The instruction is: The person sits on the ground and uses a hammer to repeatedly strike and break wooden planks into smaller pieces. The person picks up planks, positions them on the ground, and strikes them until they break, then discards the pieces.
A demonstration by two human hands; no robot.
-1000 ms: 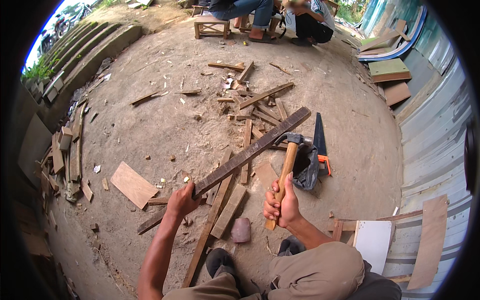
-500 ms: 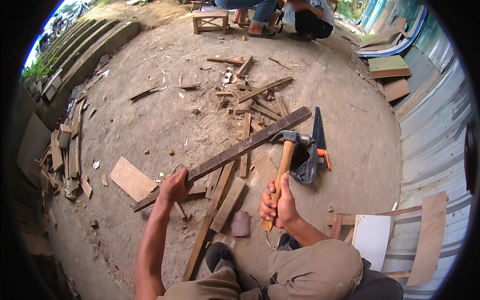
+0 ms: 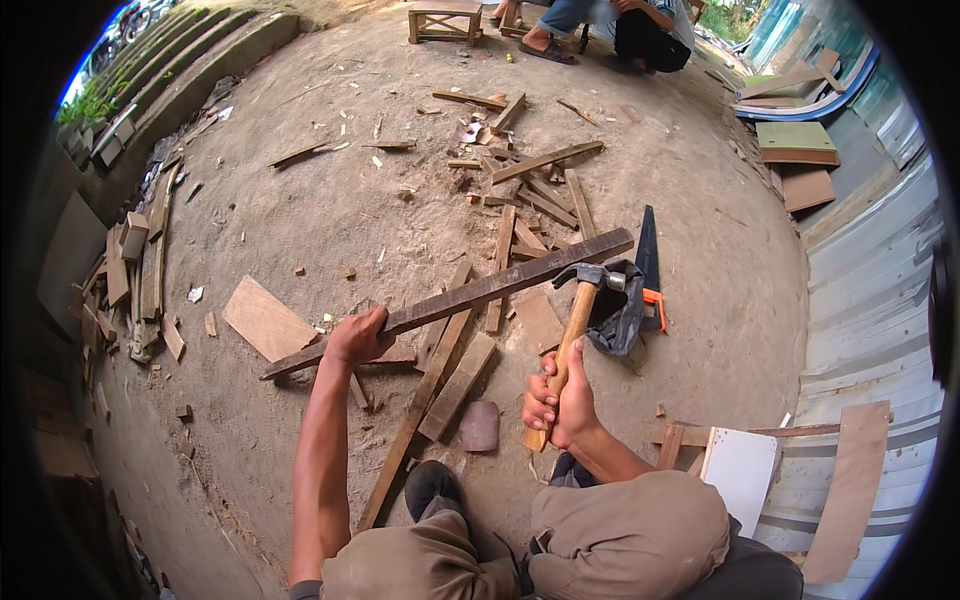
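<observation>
My left hand (image 3: 360, 336) is closed around a long dark wooden batten (image 3: 500, 284), toward its lower left end. The batten slants up to the right in front of me, above other pieces of wood. In my right hand (image 3: 562, 402) is a claw hammer (image 3: 574, 318), gripped by its wooden handle with the metal head up. The hammer head is close to the batten's right part; I cannot tell whether they touch. Behind the head lies a dark bag-like container (image 3: 616, 318), and beside it a handsaw (image 3: 649, 262) with an orange handle.
Scrap wood (image 3: 545, 190) is scattered ahead on the dirt ground. A thin plywood piece (image 3: 268, 318) lies at left, more offcuts (image 3: 140, 270) along the left side. Boards (image 3: 850, 490) lean by the metal sheet wall at right. Two people sit near a small wooden stool (image 3: 445, 22) far ahead.
The batten has tilted nearer to level, its right end dropping a little. My left hand has risen slightly. The hammer stays in my right hand, and the whole view has shifted a little.
</observation>
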